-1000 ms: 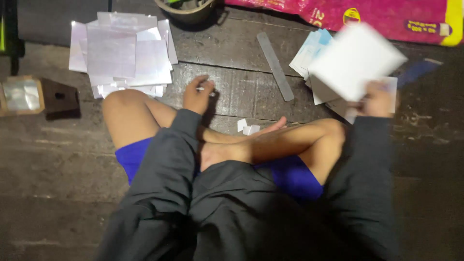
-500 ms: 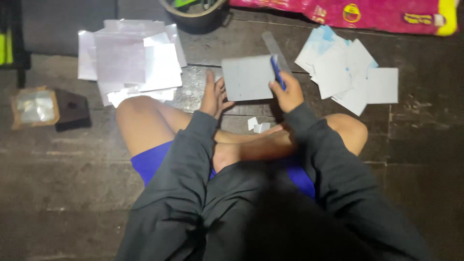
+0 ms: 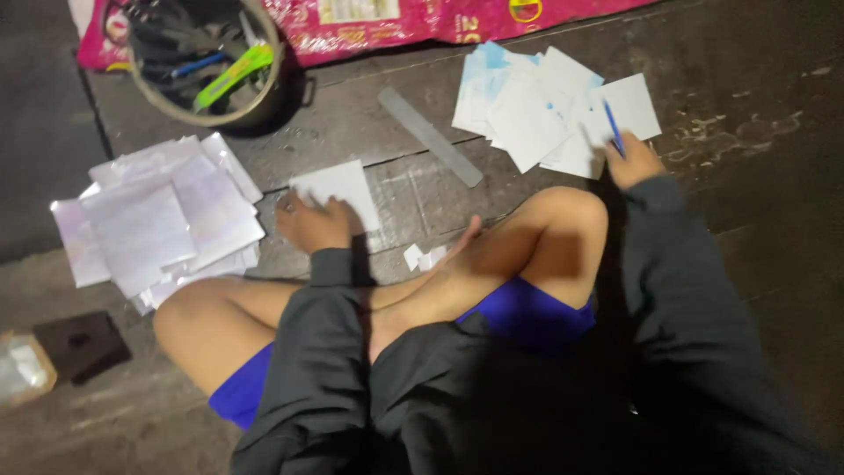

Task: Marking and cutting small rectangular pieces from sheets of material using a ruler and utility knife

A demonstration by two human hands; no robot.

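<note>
I sit cross-legged on a dark wooden floor. My left hand [image 3: 315,222] presses down on a single white sheet of paper [image 3: 337,187] lying on the floor in front of my knee. My right hand [image 3: 631,161] holds a blue pen [image 3: 613,127] and rests at the near edge of a spread pile of white paper squares [image 3: 554,110] at the upper right. A clear plastic ruler [image 3: 430,136] lies between the single sheet and that pile.
A second stack of white sheets [image 3: 163,220] lies at the left. A round bucket of tools [image 3: 209,54] and a pink bag [image 3: 422,22] stand at the back. Small paper scraps [image 3: 424,257] lie by my foot. A dark block [image 3: 81,344] sits at lower left.
The sheet that my right hand lifted from the right pile now lies on the floor under my left hand. My right hand with the pen has gone back to the right pile.
</note>
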